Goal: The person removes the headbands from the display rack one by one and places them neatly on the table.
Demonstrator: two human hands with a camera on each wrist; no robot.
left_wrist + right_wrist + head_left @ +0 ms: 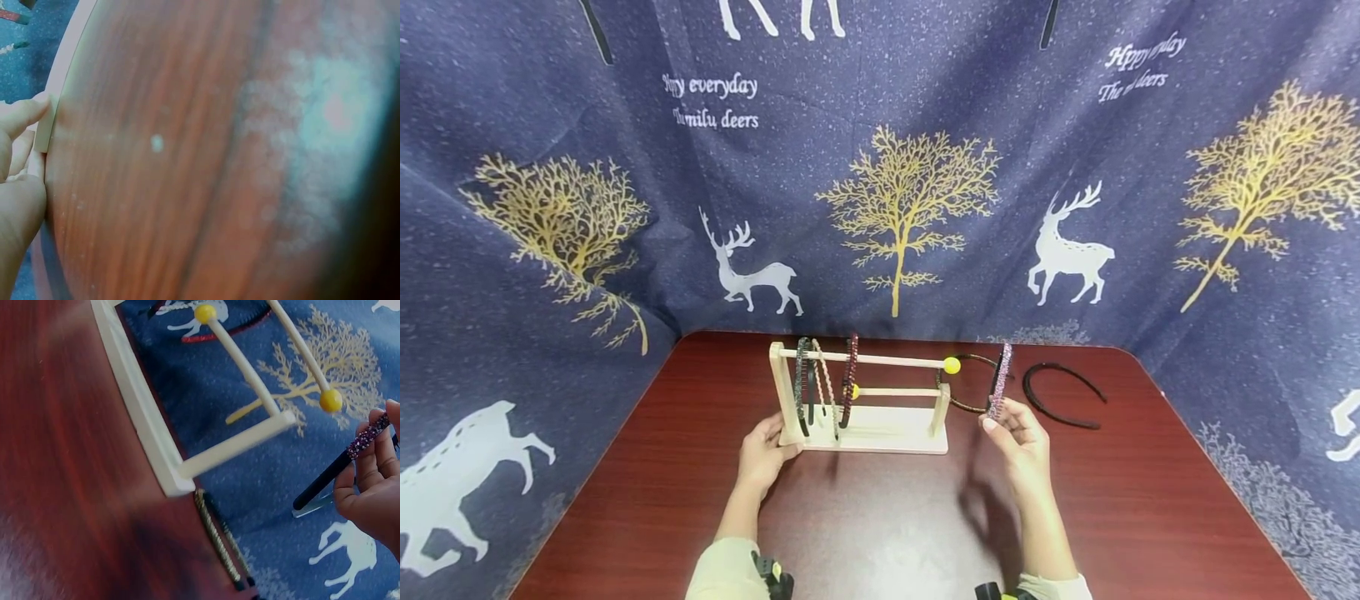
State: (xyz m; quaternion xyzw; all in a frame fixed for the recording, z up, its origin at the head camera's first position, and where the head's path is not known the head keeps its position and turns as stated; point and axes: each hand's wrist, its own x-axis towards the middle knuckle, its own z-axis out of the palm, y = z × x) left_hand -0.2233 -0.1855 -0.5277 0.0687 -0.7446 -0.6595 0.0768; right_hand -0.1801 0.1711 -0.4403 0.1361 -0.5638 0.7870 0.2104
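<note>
The headband [1002, 379] in the right hand [1025, 446] is speckled purple, the rack [895, 429] touching the left hand [763, 457] cream with yellow knobs [952, 365], the table [880, 533] under both streaked red-brown.

Pale wooden rack [891, 427] upright, yellow-knobbed; glittery purple headband [1001, 381] raised, near-upright, right of rack.

Pale glare on the dark red table [880, 525], soft shadow near the right hand [1018, 437], left-wrist view blurry

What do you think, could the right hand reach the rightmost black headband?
Probably yes: the black headband lies close beside the right hand, nothing between them, but that hand holds a glittery headband.
</note>
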